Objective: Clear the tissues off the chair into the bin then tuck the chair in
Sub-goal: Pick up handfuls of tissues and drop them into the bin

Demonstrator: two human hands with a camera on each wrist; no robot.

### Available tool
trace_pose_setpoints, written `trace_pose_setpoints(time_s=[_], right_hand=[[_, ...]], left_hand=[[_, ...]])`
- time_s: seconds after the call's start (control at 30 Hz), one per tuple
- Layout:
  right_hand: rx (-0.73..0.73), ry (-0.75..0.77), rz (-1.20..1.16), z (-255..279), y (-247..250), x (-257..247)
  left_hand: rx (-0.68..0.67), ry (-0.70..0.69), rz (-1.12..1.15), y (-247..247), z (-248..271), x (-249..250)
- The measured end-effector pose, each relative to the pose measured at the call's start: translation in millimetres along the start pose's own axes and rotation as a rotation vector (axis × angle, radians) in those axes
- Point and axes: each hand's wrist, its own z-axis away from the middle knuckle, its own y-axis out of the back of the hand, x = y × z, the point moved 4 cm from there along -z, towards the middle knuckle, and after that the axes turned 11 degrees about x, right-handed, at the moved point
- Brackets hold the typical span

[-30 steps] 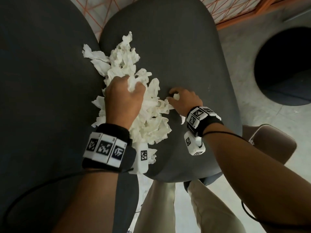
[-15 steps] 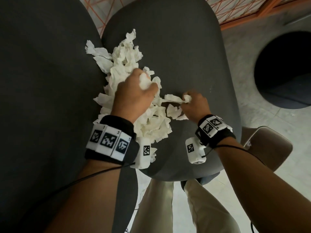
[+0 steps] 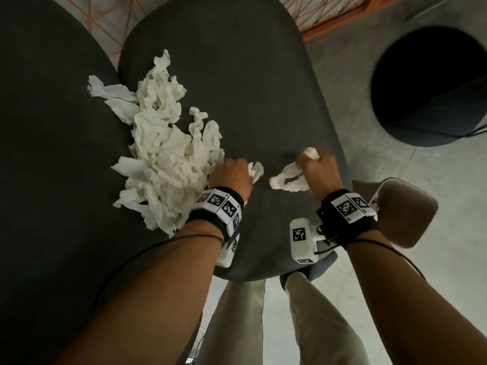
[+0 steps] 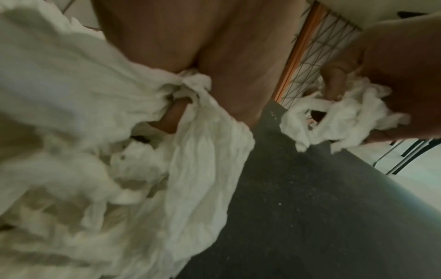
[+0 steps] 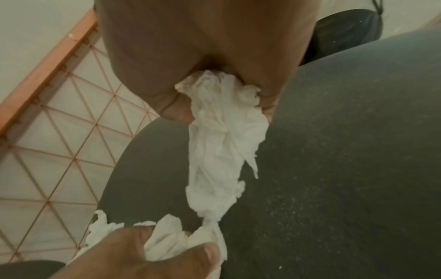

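A heap of crumpled white tissues (image 3: 163, 159) lies on the left half of the dark grey chair seat (image 3: 250, 88). My left hand (image 3: 233, 173) sits at the heap's right edge and grips a wad of tissue (image 4: 190, 88) that is still joined to the pile. My right hand (image 3: 317, 164) is near the seat's right edge, curled round a separate twisted tissue (image 5: 222, 132) that trails from the fist. The bin (image 3: 432, 88), dark and round, stands on the floor to the right.
A second dark grey surface (image 3: 47, 180) adjoins the seat on the left. A brown chair (image 3: 405, 209) stands close to my right wrist. An orange wire-grid panel (image 3: 329, 11) runs behind. My legs (image 3: 250, 325) stand at the seat's near edge.
Both hands have drawn back toward the seat's near edge, each taking tissue along. The right hand has moved right, away from the heap, and the gap between the hands has widened.
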Motion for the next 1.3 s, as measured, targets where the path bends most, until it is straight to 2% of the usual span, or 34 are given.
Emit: trace_pose_setpoints(time_s=[0.1,0.27,0.37,0.43,0.53,0.67,0.83,0.9,1.03,1.17,1.3], right_hand=[[0.03,-0.019,-0.023,5,13,11],[0.078,-0.04,-0.084,15,38,37],[0.125,-0.049,-0.182,21,61,51],[0.163,-0.001,-0.194,23,81,62],[0.206,0.018,-0.216,26,111,85],[0.303,-0.071,-0.398,31,157,121],[0.473,-0.131,-0.463,38,206,184],[0.521,-0.196,-0.433,41,222,211],[0.537,-0.319,-0.459,47,246,255],[0.389,-0.41,-0.619,35,253,293],[0.302,-0.408,-0.819,4,253,322]], left_hand=[[0.001,-0.005,0.094,9,3,3],[0.08,0.13,0.444,39,19,17],[0.005,0.148,0.69,45,31,40],[-0.048,0.108,0.791,43,40,62],[-0.094,0.013,0.754,32,50,99],[-0.157,-0.06,0.774,5,65,157],[-0.52,-0.176,0.84,-43,93,237],[-0.581,-0.251,0.835,-62,105,266],[-0.565,-0.443,0.616,-104,119,311],[-0.523,-0.503,0.475,-164,114,338],[-0.43,-0.624,0.312,-220,103,363]])
